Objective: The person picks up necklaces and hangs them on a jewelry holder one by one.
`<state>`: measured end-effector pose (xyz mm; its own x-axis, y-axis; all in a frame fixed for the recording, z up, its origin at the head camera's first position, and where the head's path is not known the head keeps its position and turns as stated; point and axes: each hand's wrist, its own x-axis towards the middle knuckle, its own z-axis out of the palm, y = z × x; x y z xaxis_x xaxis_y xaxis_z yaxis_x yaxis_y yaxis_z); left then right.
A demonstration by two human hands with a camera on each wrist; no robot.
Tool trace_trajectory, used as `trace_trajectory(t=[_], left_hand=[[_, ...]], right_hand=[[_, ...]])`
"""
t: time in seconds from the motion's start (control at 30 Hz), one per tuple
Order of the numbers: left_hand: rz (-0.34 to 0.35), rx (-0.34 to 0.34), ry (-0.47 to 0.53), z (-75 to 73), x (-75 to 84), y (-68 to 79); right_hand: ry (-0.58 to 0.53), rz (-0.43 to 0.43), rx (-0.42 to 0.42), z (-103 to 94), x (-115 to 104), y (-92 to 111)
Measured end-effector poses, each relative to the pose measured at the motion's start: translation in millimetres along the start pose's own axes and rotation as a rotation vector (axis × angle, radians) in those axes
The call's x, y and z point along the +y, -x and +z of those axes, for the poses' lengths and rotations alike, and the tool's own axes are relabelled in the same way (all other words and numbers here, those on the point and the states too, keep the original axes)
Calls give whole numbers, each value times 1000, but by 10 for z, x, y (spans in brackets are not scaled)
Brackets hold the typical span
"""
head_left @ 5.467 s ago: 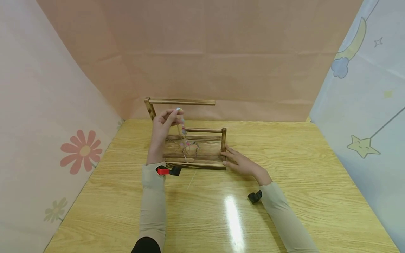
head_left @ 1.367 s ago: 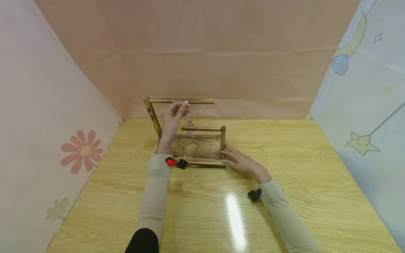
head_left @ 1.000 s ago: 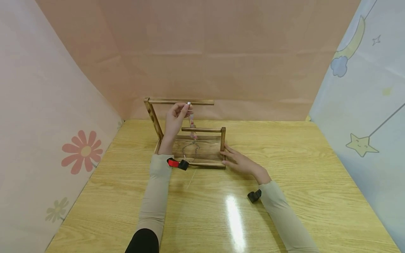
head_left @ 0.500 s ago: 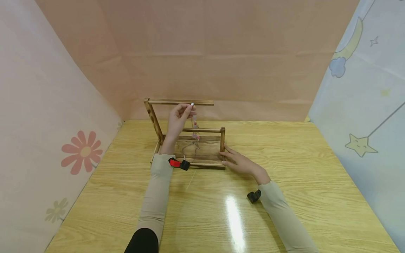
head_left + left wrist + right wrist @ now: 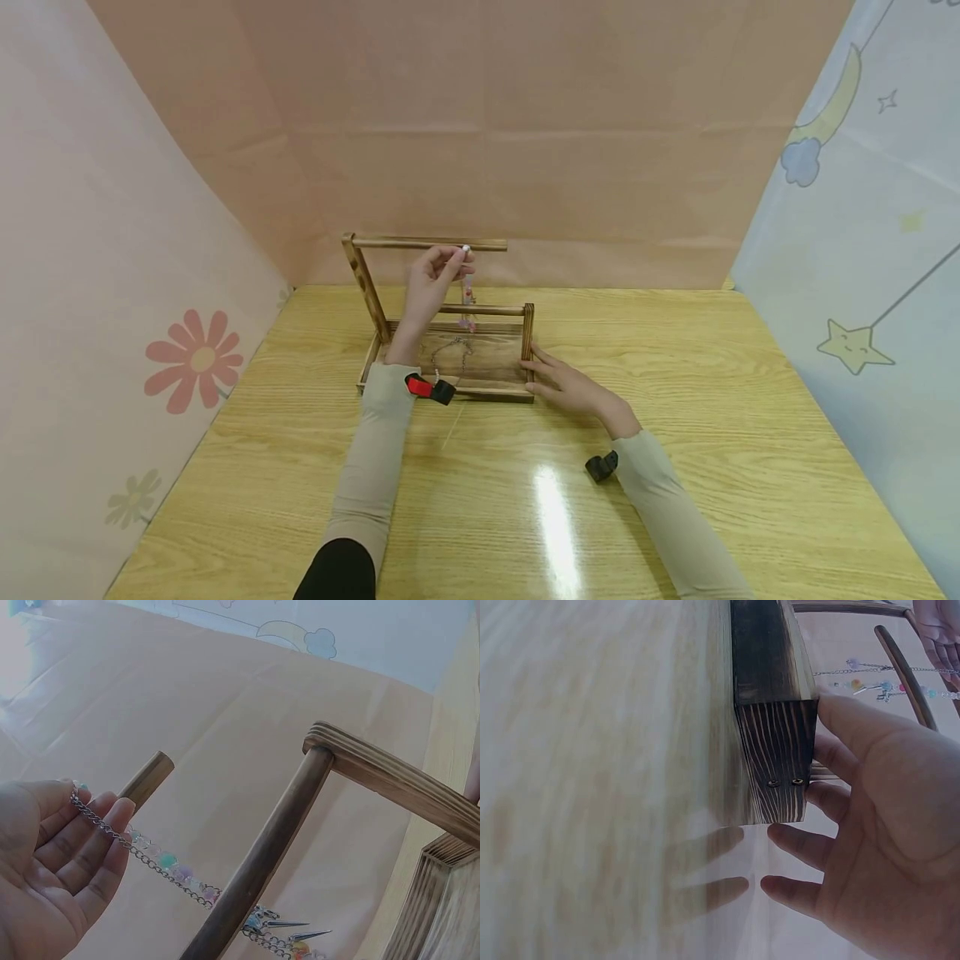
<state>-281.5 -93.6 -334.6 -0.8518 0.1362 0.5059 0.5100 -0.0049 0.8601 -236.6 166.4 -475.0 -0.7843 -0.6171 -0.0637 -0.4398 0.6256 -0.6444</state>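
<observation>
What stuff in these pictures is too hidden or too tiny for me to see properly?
- Left wrist view: a piece of the beaded chain, hidden behind the lower bar.
- Head view: the chain's separate beads, too small to tell apart.
- Head view: part of the wooden tray, hidden by the left arm.
- Right wrist view: part of the left hand, cut off by the right edge.

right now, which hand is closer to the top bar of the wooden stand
Left. The left hand is just in front of the top bar, pinching a beaded chain; the right hand is farther off, lower down at the wooden stand's right end.
</observation>
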Motion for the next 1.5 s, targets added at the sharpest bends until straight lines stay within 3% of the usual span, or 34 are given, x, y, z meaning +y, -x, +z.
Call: trace_trajectory(t=[0.83, 1.5], left_hand=[[-11, -55, -30, 125, 53, -15], [-2, -78, -21, 198, 88, -66]], right_hand=[[139, -39, 68, -11, 2, 7], [86, -45, 53, -7, 13, -1]])
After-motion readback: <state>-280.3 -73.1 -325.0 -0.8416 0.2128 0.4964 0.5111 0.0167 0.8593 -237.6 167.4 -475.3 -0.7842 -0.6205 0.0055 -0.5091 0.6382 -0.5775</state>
